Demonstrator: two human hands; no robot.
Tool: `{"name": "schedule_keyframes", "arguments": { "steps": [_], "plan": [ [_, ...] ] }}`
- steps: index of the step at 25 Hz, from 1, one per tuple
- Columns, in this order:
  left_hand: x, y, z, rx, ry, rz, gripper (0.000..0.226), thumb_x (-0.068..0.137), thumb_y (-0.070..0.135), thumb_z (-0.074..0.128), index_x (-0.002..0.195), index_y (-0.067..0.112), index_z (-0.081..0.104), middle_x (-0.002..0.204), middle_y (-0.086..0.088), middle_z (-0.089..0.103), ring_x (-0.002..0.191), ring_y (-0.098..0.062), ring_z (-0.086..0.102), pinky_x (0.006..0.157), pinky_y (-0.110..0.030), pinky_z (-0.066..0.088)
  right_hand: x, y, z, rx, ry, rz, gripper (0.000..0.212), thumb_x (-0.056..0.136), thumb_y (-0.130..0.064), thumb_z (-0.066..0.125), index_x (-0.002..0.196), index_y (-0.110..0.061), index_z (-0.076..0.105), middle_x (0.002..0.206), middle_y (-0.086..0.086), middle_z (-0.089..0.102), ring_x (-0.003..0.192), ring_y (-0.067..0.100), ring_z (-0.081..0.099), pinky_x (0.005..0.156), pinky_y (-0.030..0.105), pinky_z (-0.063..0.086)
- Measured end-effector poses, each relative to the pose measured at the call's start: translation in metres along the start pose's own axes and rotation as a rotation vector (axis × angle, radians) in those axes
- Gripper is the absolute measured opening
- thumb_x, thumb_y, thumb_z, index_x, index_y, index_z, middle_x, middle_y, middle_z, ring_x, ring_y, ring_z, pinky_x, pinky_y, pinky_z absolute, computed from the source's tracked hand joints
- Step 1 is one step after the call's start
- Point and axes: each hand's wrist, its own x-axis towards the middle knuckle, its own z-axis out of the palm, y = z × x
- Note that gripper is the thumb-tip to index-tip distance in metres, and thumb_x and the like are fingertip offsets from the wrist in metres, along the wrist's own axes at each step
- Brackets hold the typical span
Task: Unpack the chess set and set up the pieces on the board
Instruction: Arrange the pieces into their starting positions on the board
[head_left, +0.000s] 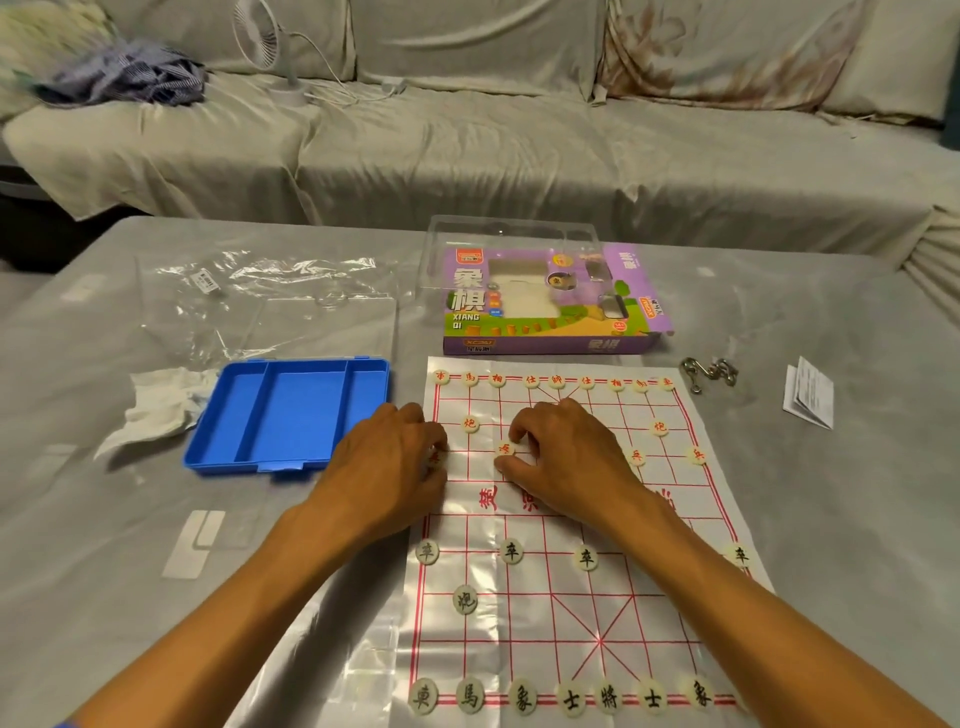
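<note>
we pinch a red soldier piece (504, 449) in our right hand (558, 457) grip on the board (685, 525) | left hand (387, 457) grip covers an edge piece, cannot tell closure | risk: our forearms nudge the thin sheet, scattering black pieces (511, 551)

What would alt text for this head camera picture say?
Two bare hands place red-lettered pieces on a paper xiangqi board: the right hand pinches one, the left hand rests at the board's edge, beside an empty blue tray.
</note>
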Motion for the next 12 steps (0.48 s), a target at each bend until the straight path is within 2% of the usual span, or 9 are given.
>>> {"name": "schedule_keyframes", "arguments": {
  "steps": [4,12],
  "plan": [
    [0.0028,-0.005,0.0033,-0.034,-0.02,-0.025,0.037,0.092,0.047,0.052,0.123,0.027,0.057,0.112,0.005,0.059,0.099,-0.012,0.053,0.078,-0.021,0.046,0.0048,-0.0015,-0.0004,0.012,-0.018,-0.052,0.032,0.087,-0.049,0.06,0.11,-0.026,0.061,0.108,-0.008,0.063,0.092,0.006,0.041,0.073,0.021,0.035],
    [0.0039,-0.0083,0.0106,-0.077,0.012,-0.035,0.04,0.09,0.05,0.054,0.119,0.025,0.062,0.111,0.005,0.061,0.099,-0.012,0.055,0.082,-0.023,0.048,0.0031,0.0006,-0.0006,0.047,-0.048,-0.087,0.029,0.089,-0.042,0.06,0.114,-0.026,0.062,0.106,-0.008,0.063,0.094,0.008,0.045,0.076,0.021,0.039]
  ]
}}
